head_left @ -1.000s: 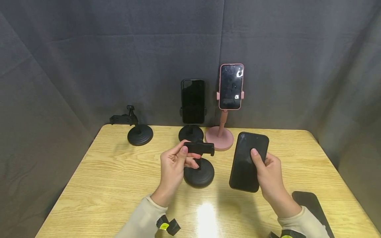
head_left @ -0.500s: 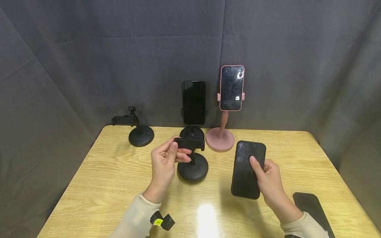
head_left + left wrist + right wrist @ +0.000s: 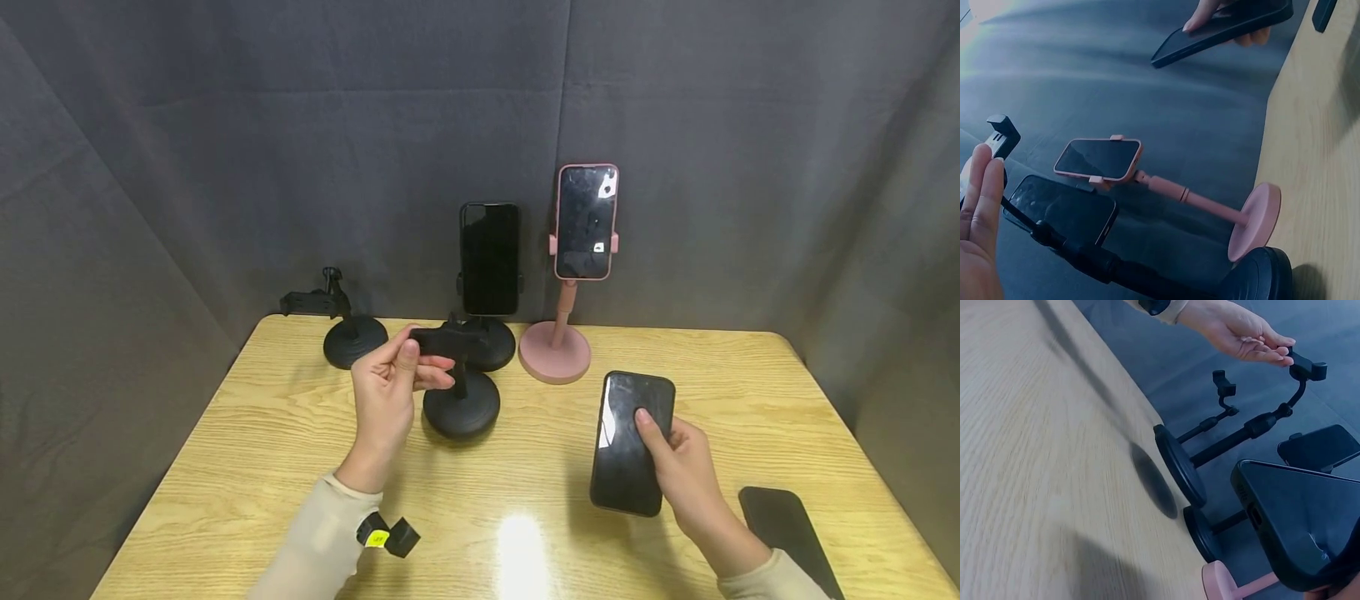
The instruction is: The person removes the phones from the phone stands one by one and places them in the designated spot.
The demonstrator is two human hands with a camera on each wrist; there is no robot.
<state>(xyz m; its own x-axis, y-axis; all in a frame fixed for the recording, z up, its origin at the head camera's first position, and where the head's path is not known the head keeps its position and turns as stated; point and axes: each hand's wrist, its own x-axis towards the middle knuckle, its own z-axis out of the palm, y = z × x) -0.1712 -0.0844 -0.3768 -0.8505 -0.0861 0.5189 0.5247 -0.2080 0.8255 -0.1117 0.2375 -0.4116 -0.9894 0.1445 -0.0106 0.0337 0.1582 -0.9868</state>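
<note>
Black round-based phone stand [image 3: 461,406] near frame centre, its clamp [image 3: 452,341] pinched in left hand [image 3: 385,392], black rectangular smartphone [image 3: 622,467] at lower right, gripped by right hand [image 3: 688,471].

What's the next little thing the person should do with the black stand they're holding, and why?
I'd probably lower the black stand until its base sits flat on the table. The left hand pinches its clamp, and the base looks lifted, with its shadow apart from it. The right hand is busy holding a phone, so the table could keep the stand steady.
</note>
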